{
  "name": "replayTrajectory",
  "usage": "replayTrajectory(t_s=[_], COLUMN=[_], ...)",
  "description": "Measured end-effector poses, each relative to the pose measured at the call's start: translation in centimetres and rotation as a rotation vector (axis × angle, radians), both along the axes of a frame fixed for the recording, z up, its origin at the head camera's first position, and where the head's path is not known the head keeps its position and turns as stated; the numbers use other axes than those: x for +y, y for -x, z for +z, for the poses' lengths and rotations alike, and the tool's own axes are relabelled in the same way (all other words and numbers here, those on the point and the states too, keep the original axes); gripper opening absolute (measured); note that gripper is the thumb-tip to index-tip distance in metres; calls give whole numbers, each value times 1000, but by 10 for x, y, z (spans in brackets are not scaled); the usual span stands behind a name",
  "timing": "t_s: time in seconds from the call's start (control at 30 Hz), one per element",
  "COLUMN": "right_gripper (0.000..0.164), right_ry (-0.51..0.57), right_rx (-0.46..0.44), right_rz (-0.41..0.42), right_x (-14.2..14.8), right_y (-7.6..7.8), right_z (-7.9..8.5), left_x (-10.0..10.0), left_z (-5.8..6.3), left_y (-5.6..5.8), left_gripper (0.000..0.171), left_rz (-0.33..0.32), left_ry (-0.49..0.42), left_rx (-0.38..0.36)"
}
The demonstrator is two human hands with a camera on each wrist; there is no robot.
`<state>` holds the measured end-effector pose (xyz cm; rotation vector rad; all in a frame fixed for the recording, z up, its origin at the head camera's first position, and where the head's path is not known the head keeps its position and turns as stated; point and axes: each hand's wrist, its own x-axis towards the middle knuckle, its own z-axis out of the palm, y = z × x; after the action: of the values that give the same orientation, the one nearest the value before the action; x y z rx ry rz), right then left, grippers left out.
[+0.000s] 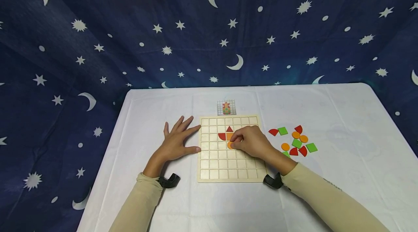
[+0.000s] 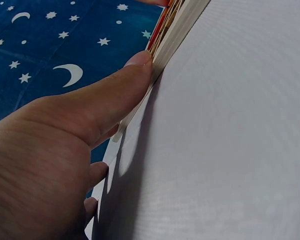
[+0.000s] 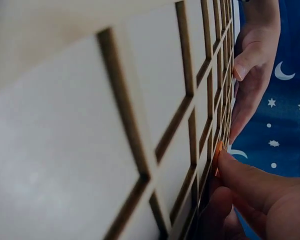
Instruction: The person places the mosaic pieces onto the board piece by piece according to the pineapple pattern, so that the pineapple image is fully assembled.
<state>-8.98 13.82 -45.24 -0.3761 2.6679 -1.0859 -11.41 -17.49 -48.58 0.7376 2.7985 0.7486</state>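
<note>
A pale wooden grid board (image 1: 213, 165) lies on the white table. My right hand (image 1: 253, 140) is over it, thumb and fingertips pinching an orange disc (image 1: 229, 145) at a square near the middle. Directly above the disc are an orange square (image 1: 229, 136) and a red triangle (image 1: 229, 129). A red quarter circle (image 1: 222, 136) lies to the left of the orange square. With fingers spread, my left hand (image 1: 175, 144) rests at the board's left edge, its thumb touching the side in the left wrist view.
Behind the board lies a small gridded picture card (image 1: 226, 108) with a coloured figure. Loose pieces are scattered to the right: green squares (image 1: 311, 147), orange discs (image 1: 304, 139) and red quarter circles (image 1: 303, 151). A dark blue star-and-moon cloth (image 1: 196, 36) hangs behind the table.
</note>
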Motion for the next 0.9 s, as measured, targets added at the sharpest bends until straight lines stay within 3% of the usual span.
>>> replayTrajectory(t_s=[0.63, 0.9], right_gripper=[16, 17], right_ry=[-41, -39], right_rx=[18, 5], right_rz=[1, -28], right_x=[0, 13], right_y=[-2, -1], right_z=[-1, 10], left_x=[-1, -1], left_z=[-2, -2], left_y=[1, 1], left_gripper=[84, 83], left_rz=[-2, -2], left_ry=[2, -4], left_rx=[3, 10])
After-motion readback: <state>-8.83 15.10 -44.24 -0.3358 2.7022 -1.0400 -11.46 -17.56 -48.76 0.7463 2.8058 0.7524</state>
